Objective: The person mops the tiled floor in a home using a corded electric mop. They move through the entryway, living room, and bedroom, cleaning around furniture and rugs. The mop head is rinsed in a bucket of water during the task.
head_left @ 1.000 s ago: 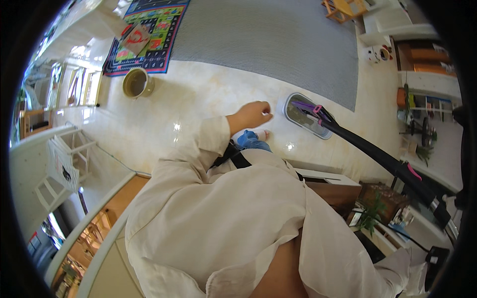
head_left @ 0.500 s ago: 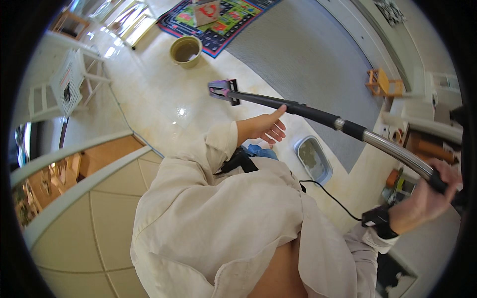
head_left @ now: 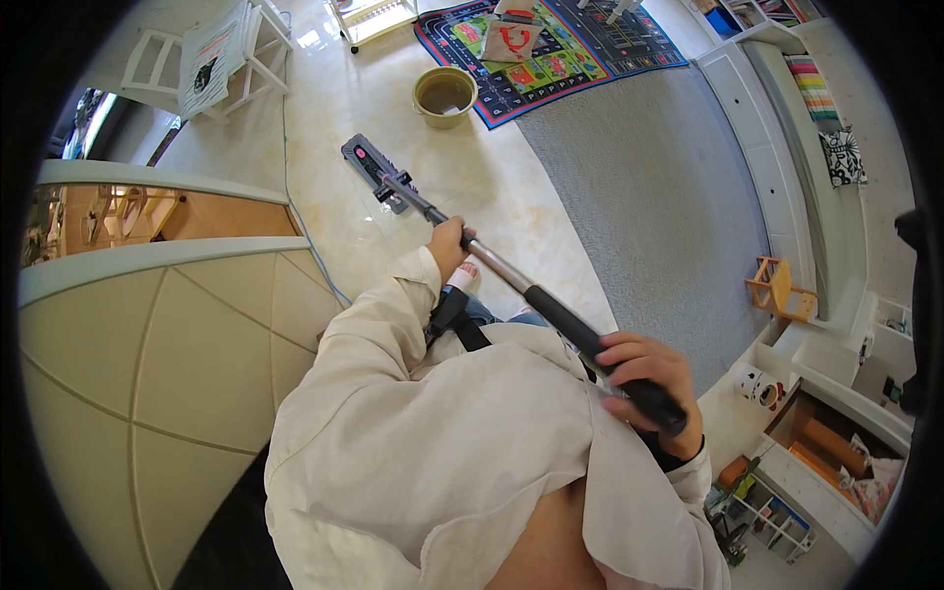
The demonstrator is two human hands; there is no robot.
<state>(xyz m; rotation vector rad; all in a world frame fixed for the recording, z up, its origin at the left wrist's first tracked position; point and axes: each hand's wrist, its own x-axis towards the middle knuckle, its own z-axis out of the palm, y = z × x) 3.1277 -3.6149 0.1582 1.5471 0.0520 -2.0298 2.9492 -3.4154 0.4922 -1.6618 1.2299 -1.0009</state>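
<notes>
swung to the left of the bucket (head_left: 448, 122) since the earlier frame, the flat mop (head_left: 502, 267) is now held in both hands: its pole is clasped low by the left hand (head_left: 449, 246), its black handle wrapped near the upper end by the right hand (head_left: 677, 370). beyond the left hand, the mop head (head_left: 370, 163) is laid on the glossy pale floor (head_left: 501, 197). a road-patterned play mat (head_left: 560, 69) and grey rug (head_left: 649, 187) are spread to the right.

Left grip (head_left: 448, 243) curls ahead of right grip (head_left: 662, 367).
</notes>
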